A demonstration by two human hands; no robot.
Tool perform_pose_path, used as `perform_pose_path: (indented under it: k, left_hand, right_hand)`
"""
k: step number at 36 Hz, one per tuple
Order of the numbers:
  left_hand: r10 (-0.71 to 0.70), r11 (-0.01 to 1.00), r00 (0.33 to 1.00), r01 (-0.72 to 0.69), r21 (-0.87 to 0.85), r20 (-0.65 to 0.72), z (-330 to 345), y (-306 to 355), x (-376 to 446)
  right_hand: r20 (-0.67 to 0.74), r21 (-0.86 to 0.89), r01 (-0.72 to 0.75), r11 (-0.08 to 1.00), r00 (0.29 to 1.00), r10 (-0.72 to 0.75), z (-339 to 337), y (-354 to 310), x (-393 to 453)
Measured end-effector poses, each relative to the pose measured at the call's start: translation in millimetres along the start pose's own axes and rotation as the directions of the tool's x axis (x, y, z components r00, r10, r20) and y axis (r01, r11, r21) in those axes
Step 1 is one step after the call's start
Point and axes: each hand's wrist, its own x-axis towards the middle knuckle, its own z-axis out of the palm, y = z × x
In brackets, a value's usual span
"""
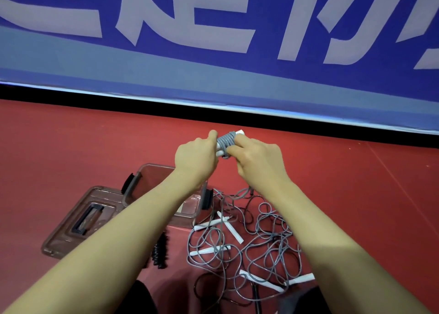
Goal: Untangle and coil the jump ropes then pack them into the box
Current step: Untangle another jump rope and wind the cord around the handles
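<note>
Held up in front of me is a jump rope bundle (227,141): grey cord wound tightly around white handles. My left hand (196,158) grips its left end, thumb on top. My right hand (257,162) pinches the right side of the wound cord. Below, a tangle of grey jump ropes (259,240) with several white handles lies on the red floor. A clear brownish plastic box (187,216) with black latches stands left of the tangle, partly hidden by my left forearm.
The box's lid (78,221) with a black handle lies flat on the floor to the left. A black ribbed object (161,249) lies in front of the box. A blue banner with a black base (213,114) runs across beyond the red floor.
</note>
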Motion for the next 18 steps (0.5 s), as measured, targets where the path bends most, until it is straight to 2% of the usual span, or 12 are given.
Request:
perform_pose_path:
  k: [2, 3, 5, 7, 8, 10, 14, 16, 18]
  left_hand:
    - [0.047, 0.998, 0.998, -0.049, 0.044, 0.031, 0, 2, 0]
    - [0.065, 0.996, 0.997, -0.068, 0.064, 0.049, 0, 2, 1]
    - [0.096, 0.988, 0.993, -0.104, 0.11, 0.074, 0, 1, 1]
    - [0.122, 0.98, 0.988, -0.136, 0.147, 0.094, 2, 1, 0]
    - [0.139, 0.974, 0.985, -0.155, 0.167, 0.103, 3, 1, 0]
    - [0.17, 0.96, 0.978, -0.193, 0.205, 0.124, 6, -1, 1]
    - [0.198, 0.955, 0.974, -0.217, 0.203, 0.11, 6, -8, 7]
    - [0.23, 0.963, 0.973, -0.229, 0.143, 0.011, 2, -13, 9]
    - [0.313, 0.943, 0.944, -0.296, 0.153, -0.103, -2, -16, 8]
  right_hand:
    - [-0.127, 0.02, -0.019, 1.0, 0.992, 0.021, 4, -7, -1]
    - [-0.14, 0.1, -0.073, 0.992, 0.986, 0.087, 5, -9, -1]
    - [-0.093, 0.317, -0.259, 0.912, 0.949, 0.302, 8, -11, 0]
    - [0.064, 0.492, -0.442, 0.75, 0.877, 0.475, 11, -9, 1]
    - [0.106, 0.486, -0.487, 0.725, 0.857, 0.505, 12, -9, 2]
    - [0.141, 0.366, -0.507, 0.781, 0.859, 0.492, 10, -10, 5]
    - [0.241, 0.235, -0.424, 0.875, 0.897, 0.37, 4, -13, 8]
    - [0.246, 0.207, -0.395, 0.895, 0.906, 0.344, 2, -12, 10]
    - [0.232, 0.193, -0.404, 0.894, 0.904, 0.358, 1, -9, 10]
